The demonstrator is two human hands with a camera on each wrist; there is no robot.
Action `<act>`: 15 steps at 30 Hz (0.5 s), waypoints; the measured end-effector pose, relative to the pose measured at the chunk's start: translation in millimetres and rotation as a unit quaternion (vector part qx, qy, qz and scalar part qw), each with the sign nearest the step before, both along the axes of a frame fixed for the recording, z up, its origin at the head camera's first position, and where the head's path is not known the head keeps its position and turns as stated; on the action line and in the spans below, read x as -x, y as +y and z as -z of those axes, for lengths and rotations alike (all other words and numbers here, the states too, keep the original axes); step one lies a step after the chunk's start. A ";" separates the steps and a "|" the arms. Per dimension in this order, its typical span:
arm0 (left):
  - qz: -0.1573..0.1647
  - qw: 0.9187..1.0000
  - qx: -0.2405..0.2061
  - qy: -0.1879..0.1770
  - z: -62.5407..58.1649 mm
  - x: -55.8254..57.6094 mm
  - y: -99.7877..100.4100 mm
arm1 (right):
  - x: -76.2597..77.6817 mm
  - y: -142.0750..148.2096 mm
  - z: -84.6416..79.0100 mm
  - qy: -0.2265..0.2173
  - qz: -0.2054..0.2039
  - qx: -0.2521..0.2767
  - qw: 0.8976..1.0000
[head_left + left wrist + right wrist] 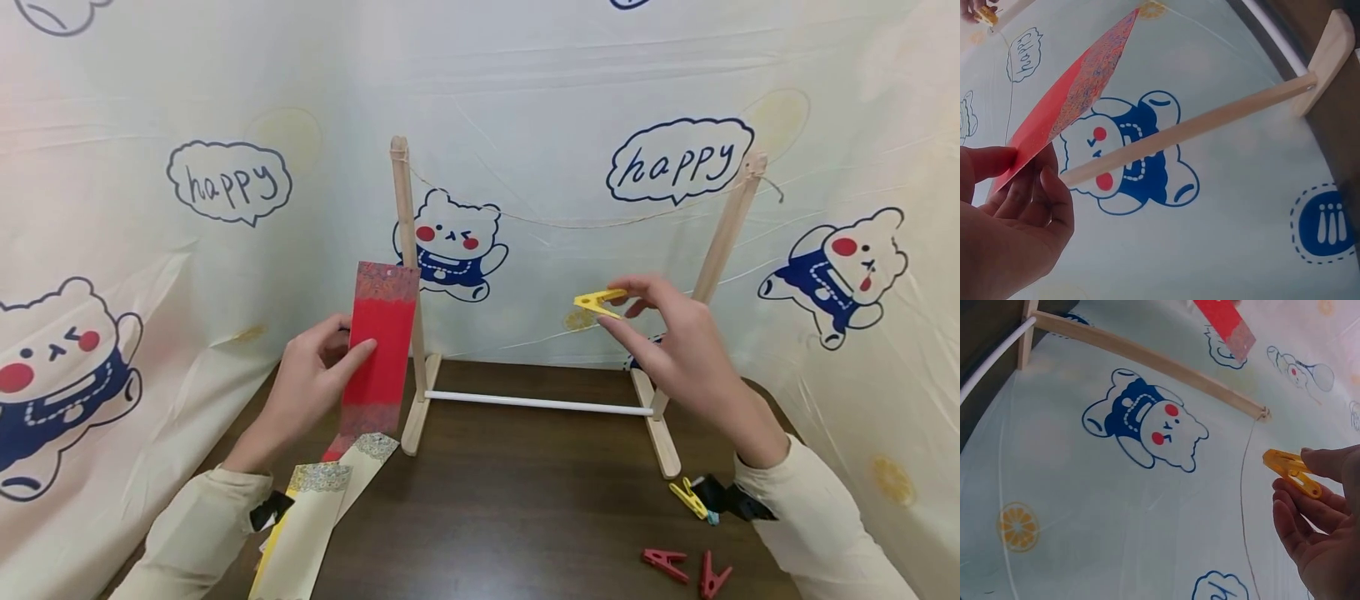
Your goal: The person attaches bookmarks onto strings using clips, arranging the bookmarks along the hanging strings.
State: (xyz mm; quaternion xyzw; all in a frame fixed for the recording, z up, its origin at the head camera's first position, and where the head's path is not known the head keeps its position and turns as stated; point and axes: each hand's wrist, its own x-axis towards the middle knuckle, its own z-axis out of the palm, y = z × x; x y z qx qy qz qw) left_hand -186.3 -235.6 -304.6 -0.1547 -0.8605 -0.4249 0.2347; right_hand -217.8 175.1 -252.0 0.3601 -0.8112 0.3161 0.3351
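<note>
A red paper strip (381,350) with patterned ends is held upright by my left hand (309,375), thumb on its front face and fingers behind. In the left wrist view the strip (1054,119) appears nearly edge-on. My right hand (678,342) pinches a yellow clothespin (600,302) between thumb and fingers. The right wrist view shows that clothespin (1291,472) close to a thin string (1243,500), though I cannot tell the distance. The string (570,226) sags between two wooden posts, and the red strip stands beside the left post (405,208).
Cream paper strips (300,533) with patterned ends lie at the table's left. Two red clothespins (665,564) and another yellow clothespin (688,498) lie at the right, near my wrist. A white rod (540,402) joins the posts low down. A printed curtain (480,100) hangs behind.
</note>
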 end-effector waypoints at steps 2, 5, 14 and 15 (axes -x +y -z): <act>0.002 1.000 -0.001 0.001 -4.0 4.3 0.7 | 3.8 -6.2 -6.0 0.010 -0.005 -0.003 1.000; 0.002 1.000 0.001 0.002 -8.8 11.4 1.5 | 10.0 -15.3 -13.3 0.015 -0.015 -0.004 1.000; 0.011 1.000 0.013 0.008 -21.6 32.6 0.9 | 28.9 -40.0 -30.6 -0.005 -0.035 0.007 0.999; 0.011 1.000 0.013 0.010 -23.3 34.5 0.9 | 30.8 -42.4 -32.7 -0.007 -0.034 0.007 0.999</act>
